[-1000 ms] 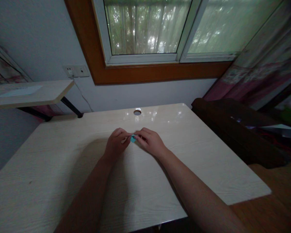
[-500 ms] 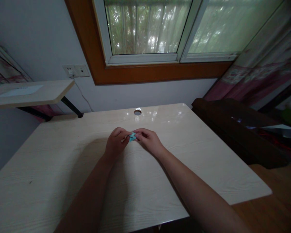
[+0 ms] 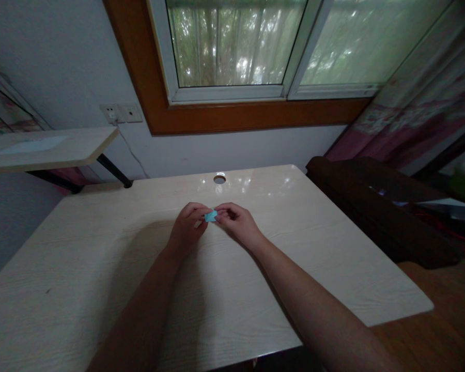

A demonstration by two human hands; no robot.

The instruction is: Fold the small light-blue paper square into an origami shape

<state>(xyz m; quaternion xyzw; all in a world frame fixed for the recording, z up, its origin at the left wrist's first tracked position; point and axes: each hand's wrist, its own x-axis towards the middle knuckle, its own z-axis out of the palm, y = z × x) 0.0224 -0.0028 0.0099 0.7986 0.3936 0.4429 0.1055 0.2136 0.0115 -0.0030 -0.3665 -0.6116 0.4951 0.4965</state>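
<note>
A small light-blue piece of folded paper (image 3: 211, 216) is between my two hands, over the middle of the pale wooden desk (image 3: 318, 279). My left hand (image 3: 187, 223) pinches its left side between thumb and fingers. On the other side, my right hand (image 3: 238, 221) grips the right edge with thumb and fingertips. The fingers cover parts of the paper, so its full shape is hidden.
Behind the hands, the desk has a round cable hole (image 3: 219, 179). A raised shelf (image 3: 81, 144) on black legs stands at the back left, with a paper sheet (image 3: 33, 145) on it. Dark brown furniture (image 3: 356, 206) borders the desk's right side.
The blue paper has turned between my fingers and now shows a flatter, more rectangular face. My fingers have shifted slightly on it; both arms stay in place.
</note>
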